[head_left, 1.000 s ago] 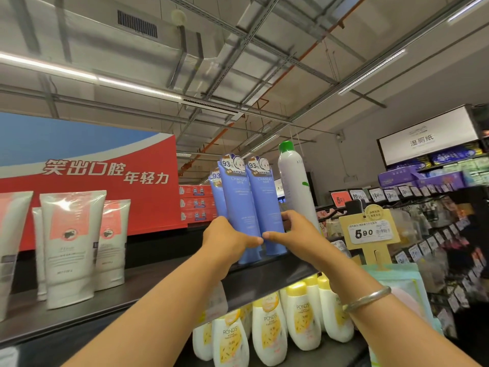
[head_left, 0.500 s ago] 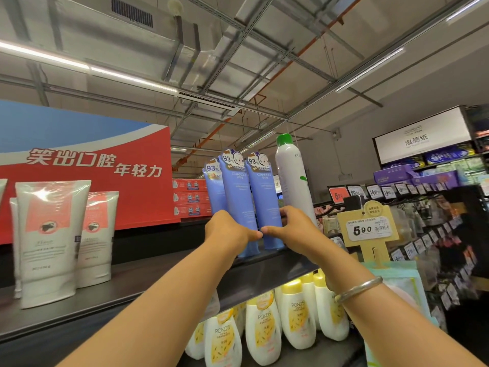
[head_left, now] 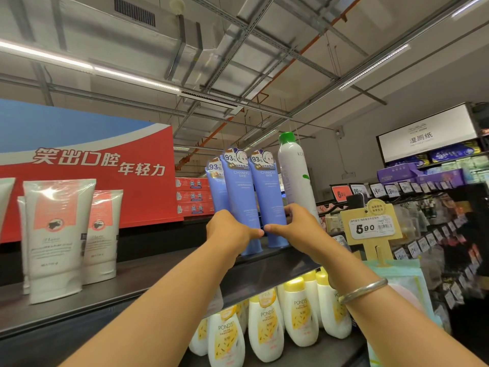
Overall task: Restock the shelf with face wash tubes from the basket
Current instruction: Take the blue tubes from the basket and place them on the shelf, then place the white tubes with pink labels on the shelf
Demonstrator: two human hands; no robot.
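Note:
Three blue face wash tubes stand cap-down on the dark top shelf (head_left: 158,271). My left hand (head_left: 229,231) wraps round the lower part of the front left blue tube (head_left: 239,192). My right hand (head_left: 296,226) grips the lower part of the front right blue tube (head_left: 266,192). Both thumbs meet in front of the tubes. A third blue tube (head_left: 215,186) stands behind, at the left. The basket is out of view.
A tall white spray can with a green cap (head_left: 295,176) stands just right of the tubes. White and red tubes (head_left: 57,234) stand at the shelf's left. Yellow-capped bottles (head_left: 267,324) fill the shelf below. A price sign (head_left: 370,226) sticks up at right.
The view has shifted slightly. My hands stay on the two front blue tubes, and the thumbs have drawn closer together.

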